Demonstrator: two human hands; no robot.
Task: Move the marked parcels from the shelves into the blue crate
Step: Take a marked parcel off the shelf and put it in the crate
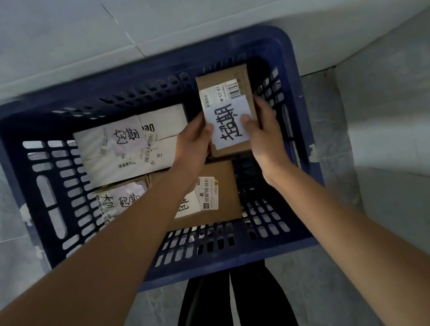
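Note:
The blue crate (14, 158) with slotted walls stands on the floor below me. Both hands hold a small brown parcel (223, 83) with a barcode sticker and a white handwritten label over the crate's far right part. My left hand (193, 143) grips its left edge, my right hand (265, 128) its right edge, thumbs on the label. In the crate lie a white marked parcel (125, 147) at the far left, a brown marked parcel (122, 199) at the near left and a brown box (221, 190) in the middle, partly hidden by my left forearm.
The crate's right strip beside the brown box shows bare slotted bottom (255, 184). Pale walls rise behind the crate and to the right (401, 115). My legs in dark trousers (235, 317) stand just in front of the crate on a grey floor.

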